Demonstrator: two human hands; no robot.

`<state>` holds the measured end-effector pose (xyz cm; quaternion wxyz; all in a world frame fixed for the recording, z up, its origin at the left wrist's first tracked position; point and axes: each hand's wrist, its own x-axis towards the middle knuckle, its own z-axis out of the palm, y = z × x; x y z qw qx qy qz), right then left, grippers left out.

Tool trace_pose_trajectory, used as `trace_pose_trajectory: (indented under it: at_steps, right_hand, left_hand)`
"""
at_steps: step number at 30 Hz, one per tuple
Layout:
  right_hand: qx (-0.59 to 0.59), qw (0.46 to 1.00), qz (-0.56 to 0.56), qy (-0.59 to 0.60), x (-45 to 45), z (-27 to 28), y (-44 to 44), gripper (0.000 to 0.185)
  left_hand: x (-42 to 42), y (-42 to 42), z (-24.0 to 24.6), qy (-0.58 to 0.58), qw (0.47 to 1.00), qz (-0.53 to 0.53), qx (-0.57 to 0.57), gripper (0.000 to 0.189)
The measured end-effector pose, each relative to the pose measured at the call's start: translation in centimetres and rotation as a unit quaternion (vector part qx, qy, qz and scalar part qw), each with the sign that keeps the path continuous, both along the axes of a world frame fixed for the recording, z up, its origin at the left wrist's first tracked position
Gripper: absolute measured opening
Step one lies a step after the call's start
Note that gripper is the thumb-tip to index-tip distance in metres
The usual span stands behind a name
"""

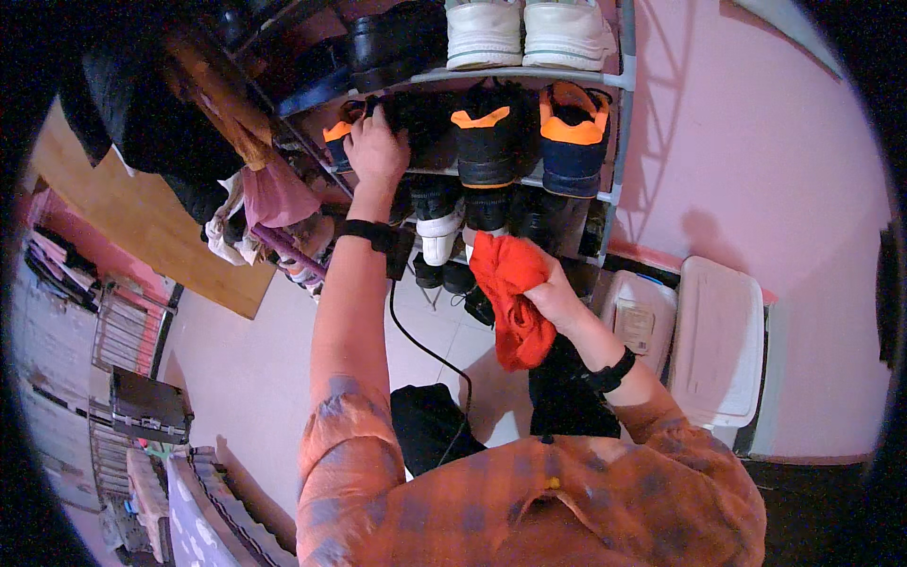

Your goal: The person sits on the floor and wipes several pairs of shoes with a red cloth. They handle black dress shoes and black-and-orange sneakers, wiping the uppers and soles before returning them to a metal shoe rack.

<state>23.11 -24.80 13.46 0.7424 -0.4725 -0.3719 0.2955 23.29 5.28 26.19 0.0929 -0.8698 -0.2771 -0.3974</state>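
My left hand (379,147) reaches to the middle tier of the shoe rack (623,127). Its fingers are curled at a dark shoe with an orange collar (339,133); the fingertips are partly hidden, so I cannot tell whether they grip it. My right hand (556,294) holds a bunched red cloth (514,283) in front of the lower tiers. On the same tier stand a black shoe with an orange heel collar (485,145) and a navy shoe with an orange collar (575,145), heels facing me.
White shoes (485,35) stand on the tier above, and a black-and-white shoe (438,227) below. Lidded plastic boxes (717,340) sit by the wall at right. Clothes (280,198) hang at left. A black cable (425,345) runs from my left wrist.
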Motion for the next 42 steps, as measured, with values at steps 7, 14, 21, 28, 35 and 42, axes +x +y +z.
trace_pose_trajectory:
  at_steps: [7, 14, 21, 28, 35, 42]
  right_hand:
    - [-0.005, 1.0, 0.019, -0.014, -0.6, 0.0, -0.6, 0.042]
    - [-0.01, 1.0, 0.019, -0.01, -1.4, -0.6, 0.4, 0.038]
    - [-0.001, 1.0, 0.022, -0.008, -2.5, -0.3, 1.3, 0.037]
    - [-0.028, 0.996, -0.086, 0.011, -1.8, 2.1, 2.7, 0.042]
    - [-0.008, 0.795, -0.186, -0.578, -4.9, 3.2, 10.1, 0.076]
    - [-0.096, 0.771, -0.098, -0.622, -8.5, -4.9, 18.3, 0.079]
  left_hand:
    - [-4.4, -0.9, 1.9, 0.009, 0.993, -0.12, 0.0, 0.03]
    - [-13.0, -4.5, 0.7, 0.038, 0.984, -0.139, -0.104, 0.027]
    - [-9.0, -3.0, -3.4, -0.193, 0.649, -0.325, -0.66, 0.052]
    - [-9.2, -3.7, -8.7, -0.426, 0.245, -0.369, -0.789, 0.04]
    - [-16.4, -8.1, -14.8, -0.457, 0.172, -0.477, -0.73, 0.048]
    - [-22.5, -6.6, -20.5, -0.541, 0.251, -0.314, -0.739, 0.05]
